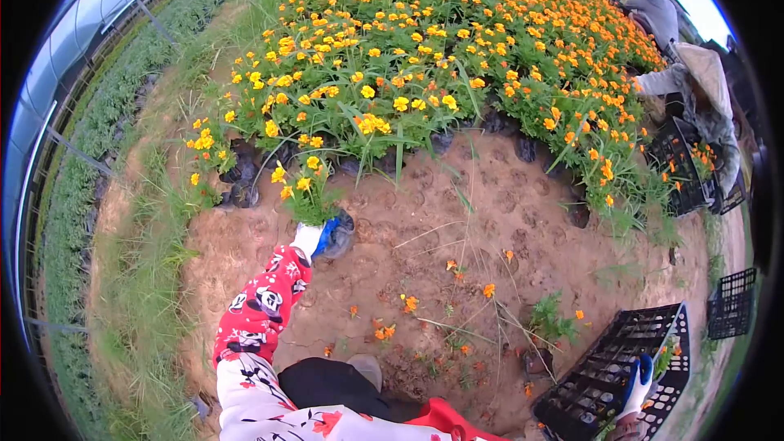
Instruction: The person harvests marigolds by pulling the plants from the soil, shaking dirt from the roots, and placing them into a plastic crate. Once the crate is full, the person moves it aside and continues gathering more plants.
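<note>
My left hand (321, 238), in a white and blue glove, is closed around the black bag (340, 237) of a potted marigold plant (312, 204). Yellow blooms and green leaves rise above that hand, at the near left edge of the flower bed. At the lower right, my right hand (639, 382), gloved the same way, lies on the rim of a black plastic crate (600, 359) and appears to grip it. The crate is tilted, and some green leaves (667, 357) show beside that hand. Its fingers are partly hidden.
Dense marigolds (457, 41) in black bags fill the ground ahead. Fallen blooms (384, 331) and dry stalks lie on the bare soil (392, 253). At right, another person (706, 90) bends over a black crate (684, 167); a further crate (732, 304) stands nearby. Grass (139, 294) grows along the left.
</note>
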Motion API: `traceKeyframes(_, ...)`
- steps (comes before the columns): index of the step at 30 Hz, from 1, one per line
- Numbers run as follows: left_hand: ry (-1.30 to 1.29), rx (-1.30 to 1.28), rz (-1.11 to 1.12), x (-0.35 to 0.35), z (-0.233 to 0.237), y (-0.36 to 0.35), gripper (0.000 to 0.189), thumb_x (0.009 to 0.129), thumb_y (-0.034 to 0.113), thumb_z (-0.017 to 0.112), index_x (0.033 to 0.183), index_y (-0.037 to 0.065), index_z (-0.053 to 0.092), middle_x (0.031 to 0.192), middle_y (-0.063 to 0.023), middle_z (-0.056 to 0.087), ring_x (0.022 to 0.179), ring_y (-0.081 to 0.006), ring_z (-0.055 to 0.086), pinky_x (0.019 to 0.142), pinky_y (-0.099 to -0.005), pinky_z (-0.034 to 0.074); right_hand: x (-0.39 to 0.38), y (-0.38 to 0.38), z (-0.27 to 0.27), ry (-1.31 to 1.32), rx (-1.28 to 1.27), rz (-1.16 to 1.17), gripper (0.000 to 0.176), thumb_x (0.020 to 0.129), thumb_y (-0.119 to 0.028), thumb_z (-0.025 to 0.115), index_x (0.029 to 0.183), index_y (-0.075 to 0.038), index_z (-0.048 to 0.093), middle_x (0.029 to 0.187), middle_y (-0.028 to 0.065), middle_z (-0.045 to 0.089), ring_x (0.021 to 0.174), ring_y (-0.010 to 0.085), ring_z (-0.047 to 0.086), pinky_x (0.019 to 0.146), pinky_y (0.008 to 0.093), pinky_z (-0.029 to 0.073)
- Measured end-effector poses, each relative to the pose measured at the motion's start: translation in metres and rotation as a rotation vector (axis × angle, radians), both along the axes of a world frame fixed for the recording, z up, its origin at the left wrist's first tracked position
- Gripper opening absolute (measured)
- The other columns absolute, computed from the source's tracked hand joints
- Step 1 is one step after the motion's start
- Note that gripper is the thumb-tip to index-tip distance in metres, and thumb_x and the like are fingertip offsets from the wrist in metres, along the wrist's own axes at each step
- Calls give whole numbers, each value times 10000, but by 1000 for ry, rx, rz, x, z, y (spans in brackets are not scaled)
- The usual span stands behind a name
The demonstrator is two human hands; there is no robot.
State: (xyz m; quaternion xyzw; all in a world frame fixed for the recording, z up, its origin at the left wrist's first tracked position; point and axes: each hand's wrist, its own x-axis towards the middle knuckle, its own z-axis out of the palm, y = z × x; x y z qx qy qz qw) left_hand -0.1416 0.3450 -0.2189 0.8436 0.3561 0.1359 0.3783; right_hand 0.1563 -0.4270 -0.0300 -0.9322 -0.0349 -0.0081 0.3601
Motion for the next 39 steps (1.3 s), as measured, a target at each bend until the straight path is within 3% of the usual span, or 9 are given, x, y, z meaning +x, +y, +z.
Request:
traceKeyframes(8,105,-587,-614,139,223,-218,388,934,393,438,1100,97,627,917,-25,655,796,-124,572,750,-273,452,-51,102,84,-424,-322,228,484,738,-156,701,1177,-62,521,1303,204,400,1207,376,384,1005,419,332)
traceKeyframes(10,5,-1158,-793,186,269,-284,390,956,330,405,1203,65,550,1029,-13,624,846,-112,576,764,-232,456,-62,127,109,-431,-211,435,631,734,-330,703,1252,-72,453,1301,207,403,1207,388,378,1003,444,324)
traceKeyframes(14,15,-1108,-1006,254,305,-426,441,973,354,366,1328,96,406,1274,-54,507,1132,-173,508,979,-334,394,-60,138,118,-541,-176,392,974,637,-485,734,1365,-34,270,1331,235,352,1237,419,328,1008,483,307)
traceKeyframes(22,-212,-772,-1583,286,331,-646,385,965,240,431,1299,49,431,1216,-50,537,1092,-153,525,913,-293,430,-31,-33,160,-436,-304,118,278,700,-241,609,901,-49,619,822,196,614,824,371,589,744,443,475)
traceKeyframes(25,-345,-546,-1868,307,318,-699,345,941,210,484,1236,31,503,1162,-53,570,1050,-150,544,892,-283,437,-41,-92,167,-458,-597,31,249,726,-246,595,905,-75,622,853,179,618,862,351,585,747,433,472)
traceKeyframes(30,281,-196,-1884,311,317,-687,402,878,323,527,1192,72,527,1187,-143,547,1109,-248,517,922,-354,410,-31,-153,87,-356,-1014,-3,492,685,-209,651,1144,-69,539,1221,186,467,1205,357,379,1001,445,324)
traceKeyframes(33,-35,-108,-1736,302,293,-596,337,873,303,583,1097,51,574,1088,-105,574,1001,-225,560,870,-332,446,-5,-183,-33,107,-760,-250,576,756,-211,589,1303,-99,445,1440,204,193,1325,387,197,1080,481,189)
traceKeyframes(35,4,-57,-1589,286,293,-520,317,874,282,581,1090,51,574,1092,-119,562,1004,-253,556,847,-345,459,1,-154,4,425,-1243,60,532,842,-261,484,1359,-181,389,1467,176,154,1338,396,136,1068,509,188)
traceKeyframes(39,236,-27,-1193,212,240,-364,355,868,355,550,1066,62,577,1020,-137,571,936,-300,560,822,-379,450,26,-215,-59,266,-1293,37,507,876,-295,433,1368,-185,383,1469,117,219,1336,384,172,1067,521,179)
